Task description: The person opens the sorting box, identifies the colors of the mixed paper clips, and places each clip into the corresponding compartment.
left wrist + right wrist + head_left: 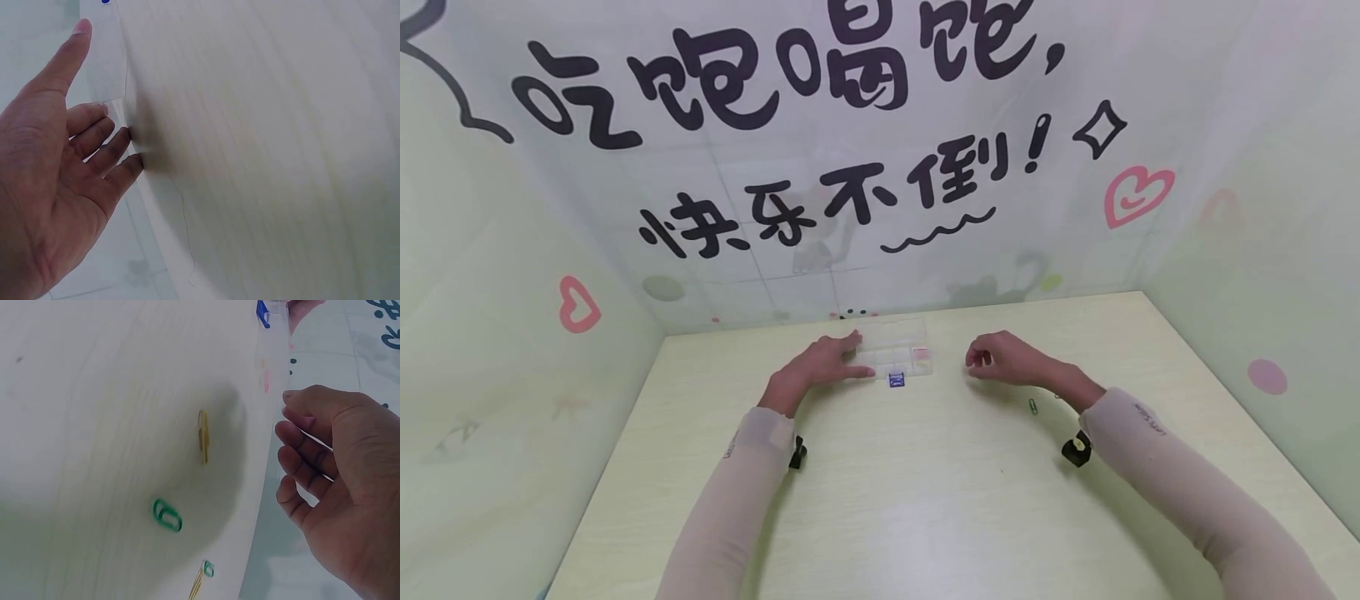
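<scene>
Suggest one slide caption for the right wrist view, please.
Green paper clips and gold paper clips lie on a pale table near the right hand.

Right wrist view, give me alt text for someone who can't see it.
Loosely curled right hand beside green and gold paper clips on a pale table. At top, a clear box with a blue tab, and part of the left hand.

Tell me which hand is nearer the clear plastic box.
Left. The left hand is right at the left end of the clear plastic box; the right hand is off to its right, apart from it.
</scene>
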The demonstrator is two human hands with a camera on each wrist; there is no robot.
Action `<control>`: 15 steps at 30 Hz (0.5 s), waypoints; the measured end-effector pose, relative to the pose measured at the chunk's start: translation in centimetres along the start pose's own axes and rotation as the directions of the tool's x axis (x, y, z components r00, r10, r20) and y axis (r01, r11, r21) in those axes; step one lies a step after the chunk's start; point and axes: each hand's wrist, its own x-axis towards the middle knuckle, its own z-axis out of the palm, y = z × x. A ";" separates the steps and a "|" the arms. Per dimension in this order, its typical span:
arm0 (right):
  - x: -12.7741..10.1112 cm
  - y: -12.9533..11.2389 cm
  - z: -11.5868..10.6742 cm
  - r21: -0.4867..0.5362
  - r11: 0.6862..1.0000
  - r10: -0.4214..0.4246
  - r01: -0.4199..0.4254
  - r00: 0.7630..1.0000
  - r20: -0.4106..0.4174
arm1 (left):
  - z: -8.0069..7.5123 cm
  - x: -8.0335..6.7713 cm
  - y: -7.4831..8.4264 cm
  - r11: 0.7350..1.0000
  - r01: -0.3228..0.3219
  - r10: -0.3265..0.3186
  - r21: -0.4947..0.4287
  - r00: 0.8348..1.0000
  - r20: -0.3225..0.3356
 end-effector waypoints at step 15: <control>-3.2 1.1 -1.3 0.022 1.000 0.007 -0.011 0.987 0.163 | 0.1 0.1 -0.2 1.000 -0.015 0.015 -0.008 1.000 -0.008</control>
